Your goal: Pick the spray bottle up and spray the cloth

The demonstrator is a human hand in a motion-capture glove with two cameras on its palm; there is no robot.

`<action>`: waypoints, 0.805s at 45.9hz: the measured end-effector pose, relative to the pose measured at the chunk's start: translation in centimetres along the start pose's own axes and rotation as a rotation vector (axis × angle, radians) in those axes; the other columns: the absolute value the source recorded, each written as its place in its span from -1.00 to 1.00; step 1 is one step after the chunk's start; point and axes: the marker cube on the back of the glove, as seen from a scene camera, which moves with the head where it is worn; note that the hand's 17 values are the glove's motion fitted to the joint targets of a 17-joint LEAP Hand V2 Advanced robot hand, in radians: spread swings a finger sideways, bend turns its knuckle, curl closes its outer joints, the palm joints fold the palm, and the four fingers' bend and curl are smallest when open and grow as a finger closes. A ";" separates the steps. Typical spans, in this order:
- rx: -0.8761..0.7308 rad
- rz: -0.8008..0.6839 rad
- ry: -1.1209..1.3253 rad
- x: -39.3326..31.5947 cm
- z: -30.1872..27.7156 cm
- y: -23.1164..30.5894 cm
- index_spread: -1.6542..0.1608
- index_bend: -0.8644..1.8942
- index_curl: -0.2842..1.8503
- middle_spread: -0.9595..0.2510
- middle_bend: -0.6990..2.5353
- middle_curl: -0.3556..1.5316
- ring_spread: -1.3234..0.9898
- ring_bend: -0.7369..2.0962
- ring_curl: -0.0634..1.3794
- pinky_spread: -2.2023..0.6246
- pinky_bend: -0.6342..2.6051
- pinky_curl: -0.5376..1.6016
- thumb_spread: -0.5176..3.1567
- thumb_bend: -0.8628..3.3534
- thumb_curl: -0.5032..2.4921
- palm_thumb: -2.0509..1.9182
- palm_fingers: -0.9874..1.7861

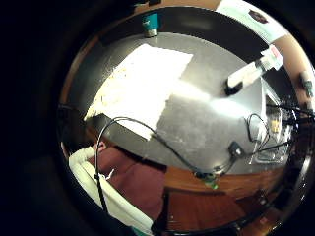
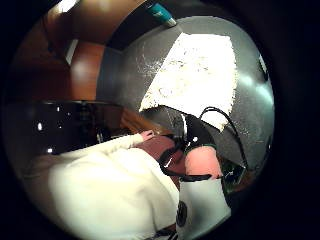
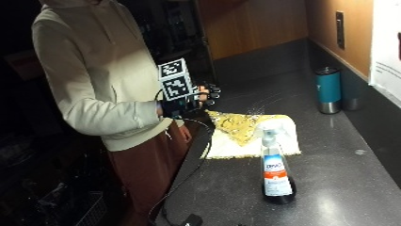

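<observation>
Cloth (image 3: 251,134) lies between relaxed, empty hand (image 3: 202,98) and spray bottle (image 3: 276,167); teal tumbler (image 3: 328,89) behind.

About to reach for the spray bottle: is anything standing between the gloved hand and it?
Nothing visible. The right hand is raised over the counter's near edge; only the flat cloth lies between it and the upright spray bottle.

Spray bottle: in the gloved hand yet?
No. The spray bottle stands alone on the counter, apart from the raised gloved right hand.
</observation>
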 end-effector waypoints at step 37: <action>0.318 0.236 -0.111 10.4 -2.3 -0.4 0.43 -0.28 -0.48 0.58 -0.45 -0.30 0.15 -0.30 -0.55 0.68 -0.40 -0.17 -0.17 -0.60 -0.36 0.42 -0.20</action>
